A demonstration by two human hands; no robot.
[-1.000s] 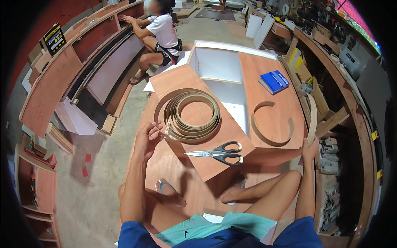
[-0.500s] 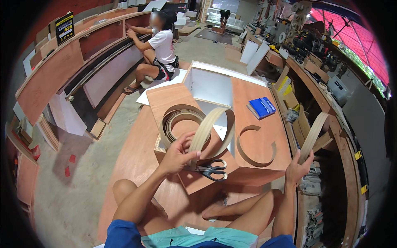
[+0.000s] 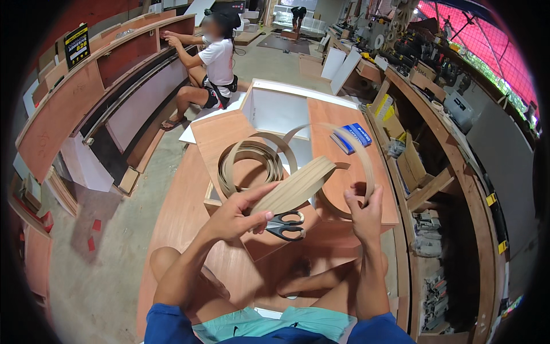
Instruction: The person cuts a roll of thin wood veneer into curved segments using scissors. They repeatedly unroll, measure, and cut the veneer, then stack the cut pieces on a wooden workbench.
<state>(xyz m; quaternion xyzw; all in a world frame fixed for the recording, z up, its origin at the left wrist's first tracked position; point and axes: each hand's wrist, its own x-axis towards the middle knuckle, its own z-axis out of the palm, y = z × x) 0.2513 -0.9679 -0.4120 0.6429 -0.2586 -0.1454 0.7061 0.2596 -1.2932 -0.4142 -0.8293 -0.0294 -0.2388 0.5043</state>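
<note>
My left hand [image 3: 232,217] is closed around a pale wood-grain edge-banding strip [image 3: 295,186], pinched between thumb and fingers. My right hand [image 3: 365,215] is closed on an arching, motion-blurred stretch of edge banding [image 3: 361,152]; whether both stretches belong to one piece I cannot tell. Beyond my left hand a loose coil of edge banding [image 3: 229,172] rests on the plywood cabinet [image 3: 220,132]. Scissors [image 3: 279,225] with black handles lie just under the left strip, their tips hidden. A short curled strip [image 3: 329,204] sits on the right panel, partly covered.
A blue box or book [image 3: 350,139] lies on the cabinet's right panel. A co-worker [image 3: 219,66] sits at a long curved plywood counter [image 3: 69,109] on the left. Along the right runs a wooden shelf unit [image 3: 458,172] with tools. Another person [image 3: 297,17] bends over far back.
My right hand has moved left toward the middle, bringing its strip over the cabinet. The strip in my left hand has tipped from an upright loop to a flatter slant. My view has shifted slightly.
</note>
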